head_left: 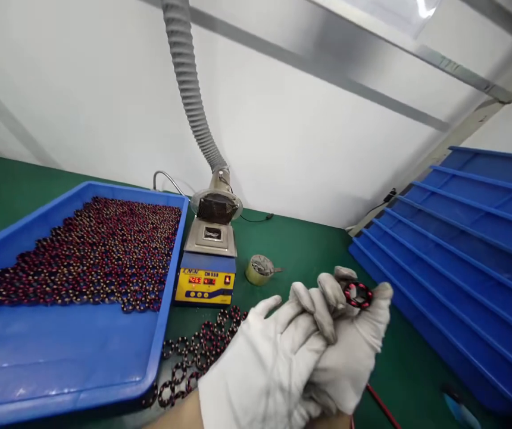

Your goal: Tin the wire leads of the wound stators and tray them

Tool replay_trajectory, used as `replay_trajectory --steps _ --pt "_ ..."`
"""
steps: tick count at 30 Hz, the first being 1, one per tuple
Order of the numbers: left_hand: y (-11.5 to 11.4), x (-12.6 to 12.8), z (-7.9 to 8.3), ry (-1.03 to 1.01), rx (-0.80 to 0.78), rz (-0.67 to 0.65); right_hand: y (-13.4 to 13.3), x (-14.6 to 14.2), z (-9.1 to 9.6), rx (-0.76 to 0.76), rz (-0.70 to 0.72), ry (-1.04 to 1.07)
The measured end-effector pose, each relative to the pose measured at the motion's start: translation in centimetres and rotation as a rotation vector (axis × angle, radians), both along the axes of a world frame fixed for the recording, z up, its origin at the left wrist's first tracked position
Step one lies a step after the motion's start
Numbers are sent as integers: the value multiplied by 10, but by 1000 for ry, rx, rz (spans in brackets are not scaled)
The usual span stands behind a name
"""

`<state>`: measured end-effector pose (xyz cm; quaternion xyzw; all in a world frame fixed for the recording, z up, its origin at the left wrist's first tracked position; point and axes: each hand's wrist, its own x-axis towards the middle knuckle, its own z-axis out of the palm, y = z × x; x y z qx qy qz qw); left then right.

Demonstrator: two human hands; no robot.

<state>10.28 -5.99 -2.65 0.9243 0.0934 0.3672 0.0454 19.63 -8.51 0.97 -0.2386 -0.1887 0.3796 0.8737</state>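
Observation:
Both my hands wear white gloves and are pressed together low in the middle of the view. My right hand [358, 357] pinches a small black ring wound with red wire, a coil ring [358, 295], at its fingertips. My left hand [265, 363] lies over the right one, its fingers curled against it near the ring. On the green mat just left of my hands lies a loose heap of the same coil rings [197, 351].
A blue tray [59, 363] at the left holds a large spread of coil rings [99, 253]. Behind stand a solder pot with a yellow display [206, 268], a grey extraction hose [191, 89] and a small tin [259, 269]. Stacked blue trays [470, 250] fill the right.

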Motion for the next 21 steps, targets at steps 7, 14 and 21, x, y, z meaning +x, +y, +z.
replay_trajectory --steps 7,14,21 --pt "-31 -23 -23 52 15 -164 15 92 -53 -250 -213 37" --pt "-17 -14 -3 -59 -67 -97 -10 51 -77 -314 -118 -20" --pt "-45 27 -49 157 -128 -78 -37 37 -52 -175 46 70"
